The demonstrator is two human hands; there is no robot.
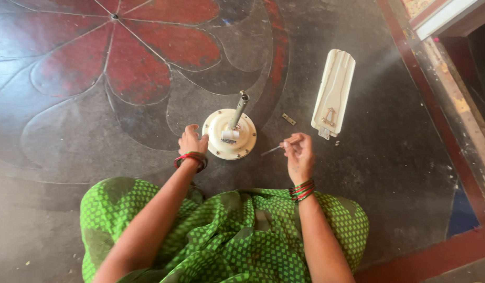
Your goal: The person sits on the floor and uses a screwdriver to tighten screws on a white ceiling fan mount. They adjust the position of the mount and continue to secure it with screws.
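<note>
Nearest to you, over the lap of green checked cloth (226, 241), both forearms reach forward with red and green bangles at the wrists. Your right hand (299, 154) is pinched shut around a slim metal tool with a pale handle (278, 148), probably a screwdriver, its tip pointing left toward the motor and held just above the floor. Your left hand (192, 140) rests, fingers curled, against the left rim of the round cream-coloured fan motor housing (227, 137); whether it truly grips the rim or only steadies it I cannot tell. That housing sits flat on the dark stone floor (85, 136) between your hands, with a grey metal rod (239, 109) rising tilted from its centre. I judge it heavy and rigid, with a smooth painted shell that could slide, so hold it by the rim or the rod. Just beyond the right hand lies a small flat metal bracket (288, 119), light and easily lost. Farther right lies a long cream fan blade (333, 91), stiff but likely bendable; lift it near its bracket end.
</note>
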